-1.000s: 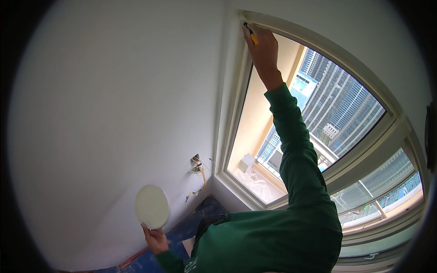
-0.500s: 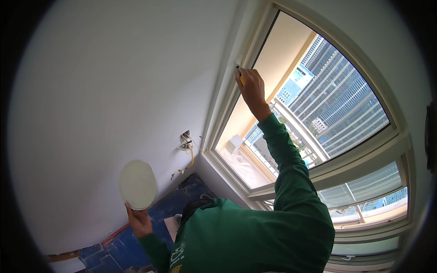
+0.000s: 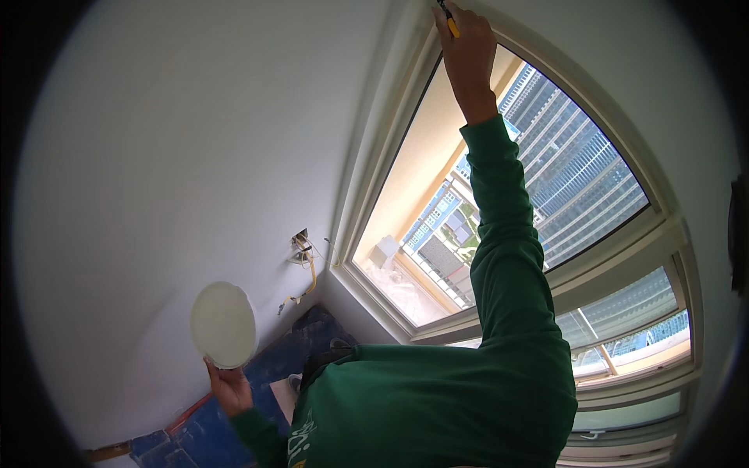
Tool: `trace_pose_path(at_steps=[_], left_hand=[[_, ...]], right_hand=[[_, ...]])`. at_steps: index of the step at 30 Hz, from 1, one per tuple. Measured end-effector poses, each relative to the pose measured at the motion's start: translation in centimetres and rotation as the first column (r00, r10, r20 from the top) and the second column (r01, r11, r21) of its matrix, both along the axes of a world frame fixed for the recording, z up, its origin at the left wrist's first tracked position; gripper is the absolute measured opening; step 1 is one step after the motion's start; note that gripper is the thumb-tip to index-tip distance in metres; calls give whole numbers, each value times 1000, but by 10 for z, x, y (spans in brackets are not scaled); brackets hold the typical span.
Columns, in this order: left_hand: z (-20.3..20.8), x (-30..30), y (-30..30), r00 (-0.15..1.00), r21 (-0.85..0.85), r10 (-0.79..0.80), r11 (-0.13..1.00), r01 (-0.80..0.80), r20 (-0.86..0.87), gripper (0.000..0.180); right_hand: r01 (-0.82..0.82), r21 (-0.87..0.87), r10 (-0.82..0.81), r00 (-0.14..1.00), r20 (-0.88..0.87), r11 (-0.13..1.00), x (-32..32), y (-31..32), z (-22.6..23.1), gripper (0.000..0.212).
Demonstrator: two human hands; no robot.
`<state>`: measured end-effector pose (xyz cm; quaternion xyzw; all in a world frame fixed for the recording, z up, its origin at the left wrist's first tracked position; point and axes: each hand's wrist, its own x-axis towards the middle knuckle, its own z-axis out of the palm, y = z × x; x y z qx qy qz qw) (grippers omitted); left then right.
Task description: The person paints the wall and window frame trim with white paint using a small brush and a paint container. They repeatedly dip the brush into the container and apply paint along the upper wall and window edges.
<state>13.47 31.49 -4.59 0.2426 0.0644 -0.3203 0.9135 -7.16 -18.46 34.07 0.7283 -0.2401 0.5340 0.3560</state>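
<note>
At the lower left, my left hand (image 3: 230,390) grips the lower rim of a round, pale lid-like disc (image 3: 224,324) and holds it up in front of the wall. My right hand (image 3: 470,51) is raised high, its fingers closed around a small tool with a yellow and black handle (image 3: 452,26). The tool's working end runs past the top edge of the picture, so its kind is hidden. That hand is by the upper corner of the window frame (image 3: 390,142), next to the pale wall (image 3: 195,140).
Wires and a yellow cable hang from an open electrical box (image 3: 301,239) beside the window. Blue sheeting (image 3: 203,429) covers the floor below. Through the glass (image 3: 577,164) stand tall buildings. Lower window panes (image 3: 624,312) with a handle are at the right.
My right hand has moved up along the window frame with the yellow-and-black tool. The disc in my left hand sits slightly lower and further left in the picture as the view has shifted.
</note>
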Motion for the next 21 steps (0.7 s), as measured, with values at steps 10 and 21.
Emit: trace_pose_path(at_steps=[10,21], left_hand=[[6,-3,22,1000,32,5,999,-4,-16,38],[29,-6,28,997,44,-5,999,2,72,42]], right_hand=[[-194,358,209,978,-4,914,15,5,-175,21],[-228,811,267,959,93,539,-7,33,-342,21]])
